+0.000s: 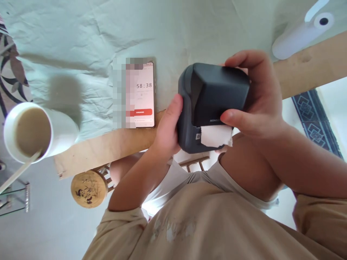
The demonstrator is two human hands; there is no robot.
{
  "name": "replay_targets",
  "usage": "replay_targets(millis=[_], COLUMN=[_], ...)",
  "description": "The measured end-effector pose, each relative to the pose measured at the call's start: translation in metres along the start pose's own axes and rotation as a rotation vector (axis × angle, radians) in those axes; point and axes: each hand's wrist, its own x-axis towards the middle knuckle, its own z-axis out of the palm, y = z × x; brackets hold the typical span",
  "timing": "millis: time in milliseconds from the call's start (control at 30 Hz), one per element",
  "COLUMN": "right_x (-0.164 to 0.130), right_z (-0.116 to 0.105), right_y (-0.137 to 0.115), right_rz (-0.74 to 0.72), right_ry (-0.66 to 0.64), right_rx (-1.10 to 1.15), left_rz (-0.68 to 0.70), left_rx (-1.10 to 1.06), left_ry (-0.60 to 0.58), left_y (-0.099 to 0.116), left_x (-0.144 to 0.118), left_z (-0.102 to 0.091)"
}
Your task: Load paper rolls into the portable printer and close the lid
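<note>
- Your left hand (166, 128) grips the left side of the small dark label printer (210, 104), thumb pressed flat against its rounded casing and the rest of the fingers hidden behind it.
- Your right hand (257, 97) wraps the printer's right side: fingers curl over the top edge, and the thumb lies across the lower front, just above the paper slot.
- Both hands are closed on the printer, holding it in the air just past the near edge of the tabletop (114, 144), above your lap.
- A strip of white label paper (216, 135) sticks out of the printer's slot, its end ragged, right under your right thumb.
- A phone (143, 94) lies flat on the tabletop just left of the printer, screen lit and reading 58:38 above a red button; part of the screen is blurred out.
- A pale green cloth (81, 43) covers most of the tabletop, with bare wood showing along the near edge.
- A white cup (40, 131) of milky brown drink stands at the far left, with a pale stick (18, 171) leaning out of it.
- A white paper roll (302, 34) lies at the far right corner, well apart from your hands.
- A round wooden stool (89, 188) stands below the tabletop's edge.
</note>
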Motion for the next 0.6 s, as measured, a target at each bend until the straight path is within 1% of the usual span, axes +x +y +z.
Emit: replay_targets(millis=[67, 100, 167, 233, 333, 400, 533, 600], right_x=[0.000, 0.000, 0.001, 0.002, 0.003, 0.004, 0.004, 0.004], right_z=[0.000, -0.001, -0.003, -0.006, -0.009, -0.010, -0.014, -0.016], right_y=[0.000, -0.001, -0.001, -0.002, -0.002, -0.002, -0.005, -0.005], right_rz=[-0.020, -0.016, 0.005, 0.003, -0.056, -0.084, -0.081, -0.100], right_ry=[0.011, 0.006, -0.018, -0.021, -0.012, -0.042, -0.092, -0.109], right_rx=[-0.121, -0.165, -0.244, -0.341, -0.432, -0.423, -0.402, -0.384], left_rz=[-0.061, -0.076, -0.090, -0.116, -0.164, -0.145, -0.077, -0.076], left_rx=[-0.202, -0.281, -0.352, -0.348, -0.317, -0.335, -0.397, -0.376], left_ry=[-0.125, -0.159, -0.151, -0.108, -0.045, -0.017, -0.070, -0.065], left_y=[0.000, 0.000, -0.001, -0.002, -0.003, -0.003, -0.002, -0.002], left_x=[0.004, 0.006, 0.008, 0.010, 0.012, 0.012, 0.013, 0.014], left_z=[-0.001, -0.002, -0.003, -0.002, 0.000, 0.000, -0.001, -0.002])
